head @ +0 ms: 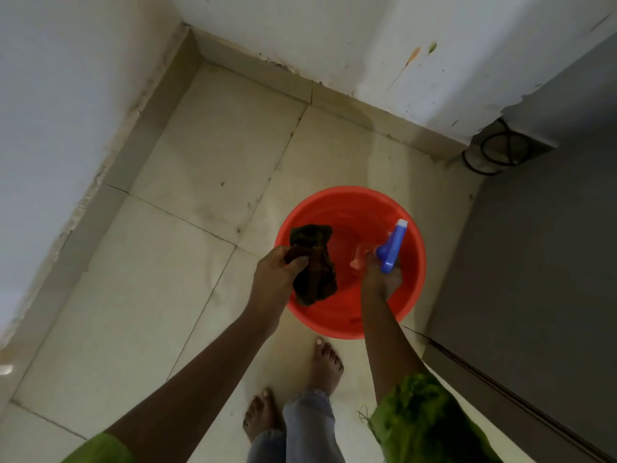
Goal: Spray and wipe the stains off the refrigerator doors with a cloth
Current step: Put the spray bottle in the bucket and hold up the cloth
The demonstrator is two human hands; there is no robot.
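Below, left hand around a dark cloth, right hand around a spray bottle, both over a red basin.

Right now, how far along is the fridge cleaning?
Only the gathering looks done. In hand: the left hand grips the cloth and the right hand holds the spray bottle, both over the red bucket. Neither is at the grey fridge on the right, so spraying and wiping its doors seem to be all left.
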